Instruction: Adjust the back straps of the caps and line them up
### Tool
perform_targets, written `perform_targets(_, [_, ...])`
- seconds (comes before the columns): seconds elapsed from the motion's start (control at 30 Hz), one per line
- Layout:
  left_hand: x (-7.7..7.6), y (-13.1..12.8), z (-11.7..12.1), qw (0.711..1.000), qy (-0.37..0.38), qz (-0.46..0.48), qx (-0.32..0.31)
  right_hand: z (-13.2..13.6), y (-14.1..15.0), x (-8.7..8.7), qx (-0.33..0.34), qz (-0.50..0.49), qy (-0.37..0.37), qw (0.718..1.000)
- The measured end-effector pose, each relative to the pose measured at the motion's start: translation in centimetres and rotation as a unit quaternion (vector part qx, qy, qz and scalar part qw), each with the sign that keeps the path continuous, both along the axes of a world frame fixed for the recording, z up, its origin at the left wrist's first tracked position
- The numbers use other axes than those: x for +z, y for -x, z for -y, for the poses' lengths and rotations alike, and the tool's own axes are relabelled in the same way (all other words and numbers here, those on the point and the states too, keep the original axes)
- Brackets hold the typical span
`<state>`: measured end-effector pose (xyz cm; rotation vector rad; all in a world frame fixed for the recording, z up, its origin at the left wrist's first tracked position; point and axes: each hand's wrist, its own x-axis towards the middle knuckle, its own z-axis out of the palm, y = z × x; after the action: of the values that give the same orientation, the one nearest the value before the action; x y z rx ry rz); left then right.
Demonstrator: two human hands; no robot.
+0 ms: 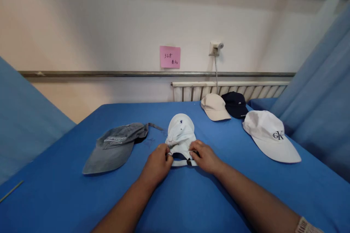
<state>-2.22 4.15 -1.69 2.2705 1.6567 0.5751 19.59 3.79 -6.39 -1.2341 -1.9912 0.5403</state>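
A pale white baseball cap lies in the middle of the blue table, brim pointing away from me and its back strap toward me. A small dark emblem shows near the brim. My left hand pinches the cap's back edge on the left, beside the strap opening. On the opposite side of that opening, my right hand grips the edge near the strap's dark buckle. To the left rests a grey baseball cap with its strap end loose. At the right sits a white cap with dark letters.
A beige cap and a navy cap stand at the table's back right, before a radiator. Blue curtains hang on both sides. A pink note and a socket with a plug are on the wall.
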Motion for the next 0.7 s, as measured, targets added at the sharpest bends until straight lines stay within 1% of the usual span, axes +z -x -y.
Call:
perform_targets(0.07, [0.1, -0.1, -0.1, 0.999, -0.025, 0.041, 0.002, 0.0, -0.3, 0.0, -0.011, 0.006, -0.001, 1.0])
perform_targets(0.13, [0.2, -0.4, 0.0, 0.996, -0.048, 0.08, -0.013, 0.1, -0.6, 0.2, -0.025, 0.005, -0.002, 1.0])
perform_targets(0.2, [0.1, -0.7, 0.2, 0.989, -0.074, 0.119, -0.04, 0.5, -1.0, 0.5, -0.033, -0.004, -0.014, 0.999])
perform_targets(0.3, [0.0, -0.9, 0.1, 0.977, -0.12, 0.155, -0.088, 0.9, -1.6, 1.1, -0.027, -0.04, -0.057, 0.997])
perform_targets(0.37, [0.0, -0.7, -0.1, 0.972, -0.125, 0.159, -0.117, 1.0, -1.8, 1.3, -0.024, -0.072, -0.078, 0.994])
perform_targets(0.43, [-0.1, -0.4, -0.6, 0.974, -0.107, 0.151, -0.13, 0.9, -1.9, 1.2, -0.039, -0.098, -0.083, 0.991])
perform_targets(0.53, [-0.2, 0.2, -1.3, 0.982, -0.082, 0.127, -0.113, 0.3, -1.8, 0.4, -0.079, -0.118, -0.073, 0.987])
perform_targets(0.63, [-0.1, 0.5, -1.6, 0.986, -0.1, 0.108, -0.074, -0.3, -1.5, -0.5, -0.114, -0.123, -0.048, 0.985])
perform_targets(0.7, [-0.1, 0.5, -1.6, 0.988, -0.118, 0.089, -0.037, -0.7, -1.0, -0.9, -0.135, -0.124, -0.036, 0.982])
